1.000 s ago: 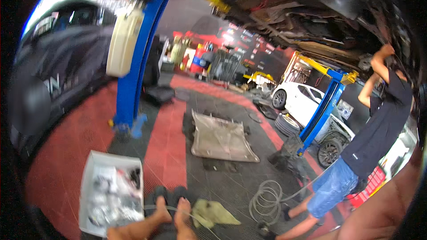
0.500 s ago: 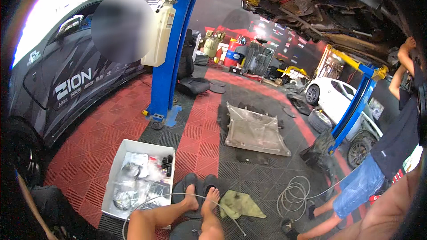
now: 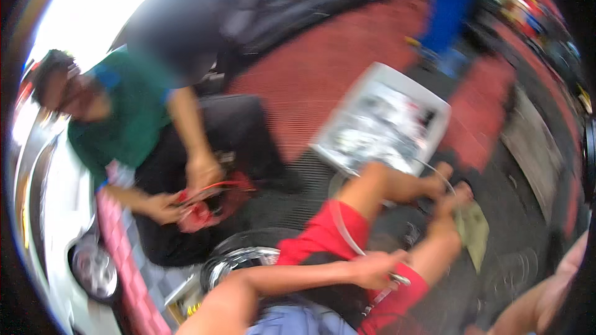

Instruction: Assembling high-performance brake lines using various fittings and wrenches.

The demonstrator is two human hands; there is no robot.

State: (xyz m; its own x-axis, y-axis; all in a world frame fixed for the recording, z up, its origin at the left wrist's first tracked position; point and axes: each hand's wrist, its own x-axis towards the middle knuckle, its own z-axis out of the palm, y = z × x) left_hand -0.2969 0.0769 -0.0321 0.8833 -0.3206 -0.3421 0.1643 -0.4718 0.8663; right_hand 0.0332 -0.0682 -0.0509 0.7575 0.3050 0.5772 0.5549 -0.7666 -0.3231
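My left hand [image 3: 375,270] is over my red shorts, its fingers closed around a thin pale hose [image 3: 340,220]. The hose loops up past my knee toward my feet. A small silvery piece [image 3: 400,279] shows at my fingertips; blur hides its kind. From the right edge comes my right forearm [image 3: 549,291], with the hand out of sight. In front of my legs lies a white open box [image 3: 323,152] filled with clear plastic bags and parts. Beside my feet is an olive-green cloth [image 3: 473,232].
To my left a seated person [image 3: 124,111] in a green shirt handles a red bundle of wires [image 3: 202,214]. A tyre with a shiny rim [image 3: 239,267] lies beside me. Beyond the box stand a dark car [image 3: 273,6] and a blue lift post [image 3: 448,22]; a white car [image 3: 68,211] is far left.
My view has swung left and down, so the seated person and my left arm come into sight. The box appears farther right. The person under the raised car has left the view.
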